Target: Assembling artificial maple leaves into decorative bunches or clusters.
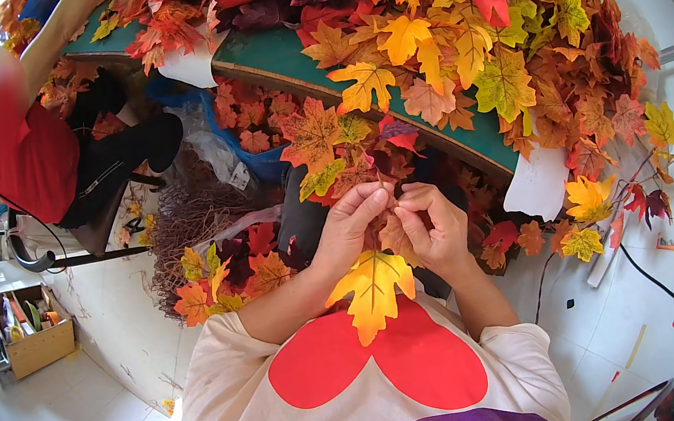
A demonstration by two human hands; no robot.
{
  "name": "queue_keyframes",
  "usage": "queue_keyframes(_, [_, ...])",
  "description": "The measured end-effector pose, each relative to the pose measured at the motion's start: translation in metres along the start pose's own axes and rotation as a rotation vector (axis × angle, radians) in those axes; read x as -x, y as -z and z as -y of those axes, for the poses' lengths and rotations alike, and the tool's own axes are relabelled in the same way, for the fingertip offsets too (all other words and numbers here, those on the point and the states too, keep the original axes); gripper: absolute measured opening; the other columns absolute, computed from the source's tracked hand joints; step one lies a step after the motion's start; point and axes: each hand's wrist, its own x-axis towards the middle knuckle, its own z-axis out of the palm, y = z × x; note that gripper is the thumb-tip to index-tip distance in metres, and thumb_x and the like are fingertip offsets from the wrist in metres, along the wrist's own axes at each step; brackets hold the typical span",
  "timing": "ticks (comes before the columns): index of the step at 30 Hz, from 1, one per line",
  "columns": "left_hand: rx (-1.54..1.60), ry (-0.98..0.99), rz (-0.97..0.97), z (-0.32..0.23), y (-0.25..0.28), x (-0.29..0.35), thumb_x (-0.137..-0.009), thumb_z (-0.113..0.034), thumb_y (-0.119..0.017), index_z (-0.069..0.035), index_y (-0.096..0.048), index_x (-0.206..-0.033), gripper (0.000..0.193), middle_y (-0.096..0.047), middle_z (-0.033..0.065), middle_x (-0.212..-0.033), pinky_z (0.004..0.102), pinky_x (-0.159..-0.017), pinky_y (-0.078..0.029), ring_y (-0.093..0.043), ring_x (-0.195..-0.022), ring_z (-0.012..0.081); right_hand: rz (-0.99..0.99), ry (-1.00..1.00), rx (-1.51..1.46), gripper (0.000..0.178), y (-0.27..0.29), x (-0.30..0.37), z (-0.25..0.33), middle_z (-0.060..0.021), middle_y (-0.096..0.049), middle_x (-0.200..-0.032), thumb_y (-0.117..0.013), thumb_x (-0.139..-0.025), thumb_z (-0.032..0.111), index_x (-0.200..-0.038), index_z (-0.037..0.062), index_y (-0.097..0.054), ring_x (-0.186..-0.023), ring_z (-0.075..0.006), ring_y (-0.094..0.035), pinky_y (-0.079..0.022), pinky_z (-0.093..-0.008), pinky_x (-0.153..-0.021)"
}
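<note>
My left hand (354, 223) and my right hand (436, 227) meet in front of my chest, thumbs and forefingers pinched together on a thin stem of an artificial maple leaf branch. The stem itself is mostly hidden by my fingers. Below the hands hangs a yellow-orange maple leaf (372, 290) of this branch, over my shirt. A paler orange leaf (396, 239) shows between my palms. Just beyond my fingertips, orange and green leaves (318, 140) spread upward; whether all belong to the same branch I cannot tell.
A green table (464, 136) ahead carries a large heap of artificial leaves (447, 14). Bare brown twigs (192, 222) are bundled at the left, near a blue bag (261, 161) of leaves. A seated person in red (28, 159) works at far left. A cardboard box (35, 330) stands on the floor.
</note>
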Motion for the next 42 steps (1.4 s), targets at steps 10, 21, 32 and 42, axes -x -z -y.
queue_keyframes(10, [-0.038, -0.027, -0.036, 0.002, -0.007, 0.003, -0.088, -0.016, -0.057, -0.008, -0.06, -0.096, 0.012, -0.059, -0.0024, -0.083, 0.0179, -0.063, -0.043, -0.053, -0.072, 0.004, -0.06, -0.052, 0.061, 0.008, -0.001, 0.004, 0.004, -0.0108, -0.061, -0.08, -0.063, -0.078, 0.002, -0.082, 0.0005, -0.056, -0.082, -0.0234, -0.061, -0.048, -0.0289, -0.073])
queue_keyframes(21, [-0.086, -0.043, -0.133, 0.013, -0.01, 0.004, -0.088, -0.015, -0.057, -0.006, -0.06, -0.095, 0.012, -0.059, -0.0019, -0.081, 0.0179, -0.059, -0.045, -0.055, -0.071, 0.0043, -0.079, 0.211, 0.321, 0.013, -0.005, 0.0, 0.005, -0.0106, -0.06, -0.076, -0.064, -0.073, -0.002, -0.082, 0.0006, -0.055, -0.072, -0.0279, -0.061, -0.05, -0.0316, -0.064])
queue_keyframes(32, [-0.196, -0.015, -0.057, 0.014, -0.005, 0.008, -0.088, -0.007, -0.054, -0.003, -0.057, -0.114, 0.027, -0.061, -0.0004, -0.092, 0.0175, -0.065, -0.047, -0.055, -0.077, 0.003, -0.157, 0.132, 0.393, 0.014, -0.003, 0.001, -0.002, -0.0095, -0.059, -0.073, -0.066, -0.073, 0.001, -0.081, 0.0019, -0.054, -0.068, -0.0292, -0.059, -0.05, -0.0366, -0.07])
queue_keyframes(42, [-0.424, -0.093, 0.038, 0.016, 0.009, 0.003, -0.088, -0.004, -0.053, -0.002, -0.055, -0.117, 0.03, -0.062, 0.0017, -0.096, 0.0195, -0.071, -0.048, -0.056, -0.081, 0.0054, -0.003, -0.094, 0.269, 0.01, 0.008, -0.005, -0.001, -0.0106, -0.06, -0.072, -0.065, -0.075, 0.004, -0.081, 0.0004, -0.057, -0.064, -0.0219, -0.061, -0.049, -0.0304, -0.062])
